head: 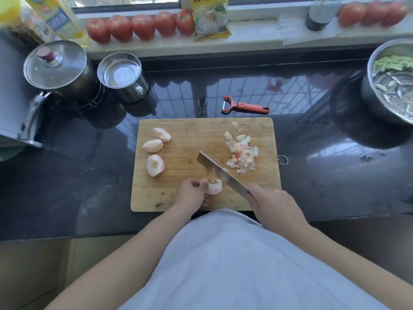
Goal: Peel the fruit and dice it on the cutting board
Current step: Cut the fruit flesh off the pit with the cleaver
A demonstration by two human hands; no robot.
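While the left hand (192, 191) pins a peeled fruit wedge (213, 186) against the wooden cutting board (178, 198) near the board's lower middle, fingers curled onto the wedge's left side, the right hand (271, 205) is wrapped closed around the handle of a knife (220, 173). The blade slants up and to the left across the centre of the frame, its edge just beside the wedge's right end; whether it touches the fruit cannot be told. Three more peeled wedges (155, 151) lie apart from one another on the left part of the board. A loose heap of diced pieces (242, 152) sits on the board's right part. Above the board, on the dark counter (78, 175), lies a red peeler (244, 106). A lidded pot (58, 67) and a steel cup (121, 73) stand at the upper left, a row of tomatoes (140, 26) lines the windowsill along the top, and a metal bowl (391, 86) holding greens is at the right edge.
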